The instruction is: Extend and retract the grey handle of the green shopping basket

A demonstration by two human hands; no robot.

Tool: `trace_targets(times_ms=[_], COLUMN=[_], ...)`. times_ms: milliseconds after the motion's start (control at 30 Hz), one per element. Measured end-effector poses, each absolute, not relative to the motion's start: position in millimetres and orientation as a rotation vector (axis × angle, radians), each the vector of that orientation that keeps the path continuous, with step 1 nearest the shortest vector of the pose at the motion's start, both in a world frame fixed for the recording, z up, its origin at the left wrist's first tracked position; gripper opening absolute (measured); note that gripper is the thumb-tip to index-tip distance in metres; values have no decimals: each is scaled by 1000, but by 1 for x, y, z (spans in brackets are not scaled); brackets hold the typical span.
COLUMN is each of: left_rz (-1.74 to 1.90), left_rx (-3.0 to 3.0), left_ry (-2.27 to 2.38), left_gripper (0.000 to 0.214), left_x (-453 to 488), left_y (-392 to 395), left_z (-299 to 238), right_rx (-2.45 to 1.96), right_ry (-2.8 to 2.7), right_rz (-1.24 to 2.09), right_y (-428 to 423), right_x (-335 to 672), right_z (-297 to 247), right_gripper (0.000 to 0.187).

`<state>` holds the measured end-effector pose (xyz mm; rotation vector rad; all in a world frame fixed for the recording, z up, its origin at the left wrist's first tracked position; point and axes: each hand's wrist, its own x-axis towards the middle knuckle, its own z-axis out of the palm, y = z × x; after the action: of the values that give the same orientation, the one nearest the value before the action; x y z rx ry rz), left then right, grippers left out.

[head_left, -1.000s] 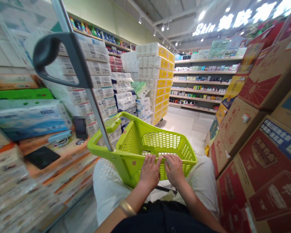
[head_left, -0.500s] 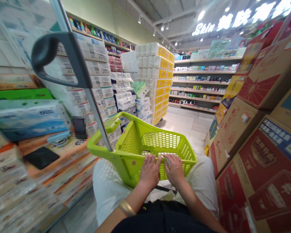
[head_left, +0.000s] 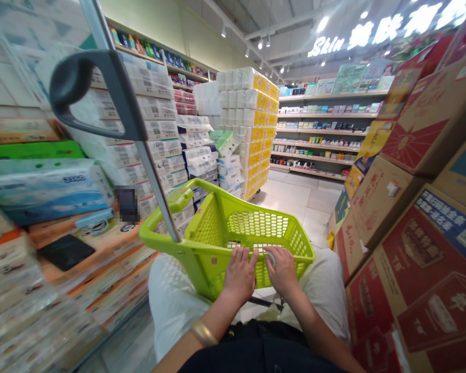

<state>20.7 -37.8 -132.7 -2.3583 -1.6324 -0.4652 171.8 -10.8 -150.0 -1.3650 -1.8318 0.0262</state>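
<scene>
A lime green shopping basket [head_left: 217,223] stands in front of my knees in a store aisle. Its grey pull handle [head_left: 101,88] rises up at the upper left on a metal bar. My left hand [head_left: 239,274] lies on the basket's near rim with its fingers curled over the edge. Right beside it, my right hand [head_left: 282,270] also sits on the near rim, fingers bent and pinched on a small pale thing I cannot make out. A gold bangle [head_left: 204,332] is on my left wrist. The basket looks empty inside.
Stacked tissue packs [head_left: 46,191] fill the left side, with a black phone-like slab [head_left: 66,252] lying on one. Red and brown cartons [head_left: 419,248] are piled on the right. A pallet of white and yellow rolls [head_left: 252,124] stands ahead, shelves [head_left: 322,134] behind, tiled floor [head_left: 303,202] between.
My right hand's fingers have curled in slightly on the rim, and a small pale thing now shows at them. The left hand and basket stay where they were.
</scene>
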Motion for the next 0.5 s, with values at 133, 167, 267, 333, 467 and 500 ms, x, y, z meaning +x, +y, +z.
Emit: trace_targets(times_ms=[133, 167, 267, 333, 467, 500], left_rz=[-472, -477, -481, -476, -478, -483], left_rx=[-2361, -2360, -2366, -2369, -2356, -2357], left_ry=[-1633, -1637, -1642, -1644, -1644, -1641], left_gripper=[65, 65, 66, 65, 64, 63], left_x=[21, 20, 20, 20, 21, 21], left_y=[-37, -37, -37, -37, -37, -38], left_z=[-134, -134, -135, -135, -134, -134], right_rx=[-1284, -1315, -1468, -1536, -1455, -1402], right_ry=[-1889, -1855, -1706, -1648, -1745, -1791], right_rz=[87, 77, 6, -12, 39, 51], right_y=[-12, -11, -7, -6, -10, -12], right_x=[170, 172, 182, 185, 175, 171], right_z=[-149, -149, -151, -152, -151, -151], right_gripper=[30, 30, 30, 30, 29, 29])
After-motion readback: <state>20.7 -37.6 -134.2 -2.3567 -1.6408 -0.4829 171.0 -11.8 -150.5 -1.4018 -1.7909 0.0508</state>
